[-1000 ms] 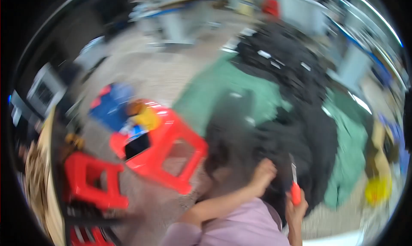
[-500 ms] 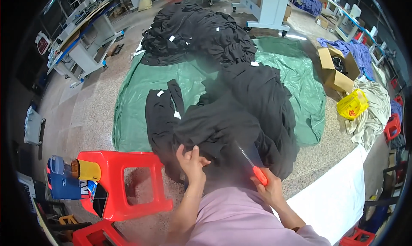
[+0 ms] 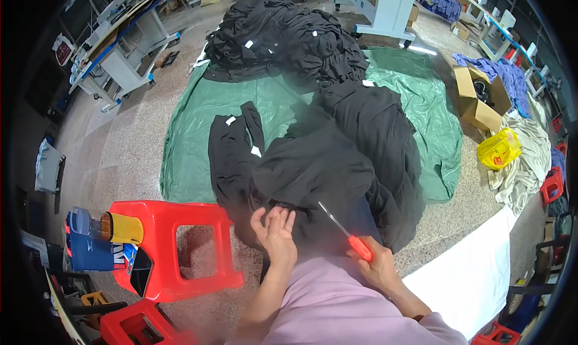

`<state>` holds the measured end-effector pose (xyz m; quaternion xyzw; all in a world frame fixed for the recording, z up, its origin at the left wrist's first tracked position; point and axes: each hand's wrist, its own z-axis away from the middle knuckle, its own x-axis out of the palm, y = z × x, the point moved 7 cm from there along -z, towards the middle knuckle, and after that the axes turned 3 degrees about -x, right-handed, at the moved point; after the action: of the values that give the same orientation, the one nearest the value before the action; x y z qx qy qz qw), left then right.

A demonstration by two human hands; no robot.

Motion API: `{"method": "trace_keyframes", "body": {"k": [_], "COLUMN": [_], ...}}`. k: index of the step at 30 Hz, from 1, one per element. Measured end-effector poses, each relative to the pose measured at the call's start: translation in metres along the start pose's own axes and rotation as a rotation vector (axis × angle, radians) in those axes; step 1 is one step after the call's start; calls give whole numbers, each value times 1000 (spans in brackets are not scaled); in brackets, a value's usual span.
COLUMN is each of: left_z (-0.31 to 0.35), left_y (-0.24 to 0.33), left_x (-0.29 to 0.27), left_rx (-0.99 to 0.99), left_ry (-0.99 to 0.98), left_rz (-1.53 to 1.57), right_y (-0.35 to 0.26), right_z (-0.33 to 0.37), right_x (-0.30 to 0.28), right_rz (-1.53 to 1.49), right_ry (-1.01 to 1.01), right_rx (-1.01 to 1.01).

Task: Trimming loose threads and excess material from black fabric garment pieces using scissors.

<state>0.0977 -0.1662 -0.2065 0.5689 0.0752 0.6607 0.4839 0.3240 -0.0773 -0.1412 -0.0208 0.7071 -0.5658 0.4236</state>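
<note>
My left hand is raised palm up at the near edge of a black garment, fingers spread and holding nothing. Whether its fingertips touch the cloth I cannot tell. In my right hand is a slim tool with an orange-red handle and a thin metal shaft. Its tip points up and left over the black cloth. More black cloth lies bunched at the right. A separate black garment with white tags is laid out at the left.
A large pile of black garments sits on the green sheet farther off. To my left a red stool bears a yellow-sleeved cup and a phone. At the right are a cardboard box, a yellow bag and a white sheet.
My left hand has shifted right and turned its palm more upward. The tool in my right hand has swung slightly left, and the whole view has tilted a little.
</note>
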Motion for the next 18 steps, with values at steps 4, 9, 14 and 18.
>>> {"method": "trace_keyframes", "body": {"k": [4,9,14,18], "left_z": [0,-21,-38,9], "left_y": [-22,-18,-20,8], "left_x": [-14,-4,-2,17], "left_rx": [-181,-375,-254,423], "left_ry": [-81,-18,-189,-266], "left_rz": [55,-140,-750,-931], "right_y": [-8,-5,-12,-16], "right_z": [-2,3,7,9], "right_x": [3,2,0,-1], "right_rz": [63,53,65,84], "right_ry": [-4,11,-11,-55], "right_rx": [-65,-71,-58,-38]}}
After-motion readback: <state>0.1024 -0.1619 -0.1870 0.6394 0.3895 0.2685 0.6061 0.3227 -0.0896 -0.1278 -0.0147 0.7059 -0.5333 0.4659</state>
